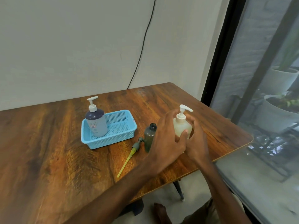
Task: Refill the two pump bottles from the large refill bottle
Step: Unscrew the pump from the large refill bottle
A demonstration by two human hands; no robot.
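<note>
Reaching in with both hands, you had the pale pump bottle (182,127) bracketed near the right edge of the desk (64,143). Left hand (166,143) sat on its near-left side, thumb touching the body, fingers spread and loose. Right hand (198,141) was curled against the right side. I couldn't tell whether either hand was actually clamped; it looked like light contact, not a firm hold. The bottle stood upright, white pump head (184,110) fitted, spout toward the right edge.

Just left of it stood the small dark bottle (149,137), neck open, no pump. Its pump (137,143), with a yellow dip tube, lay flat on the desk beside it, tube end pointing at the near edge. The large blue-grey bottle (96,122) stood in the left end of the blue basket (119,133), toward the back of the desk, pump on, well apart from your hands.

My read: the dark bottle was open and ready, and you were on opening the pale one. The next move called for one hand fixing the body while the other twisted the collar under the pump, then lifting the pump straight up so the tube cleared the neck. After that you'd need the large bottle opened too. Risk: the dark bottle sat close to your left wrist and would be easy to knock.
</note>
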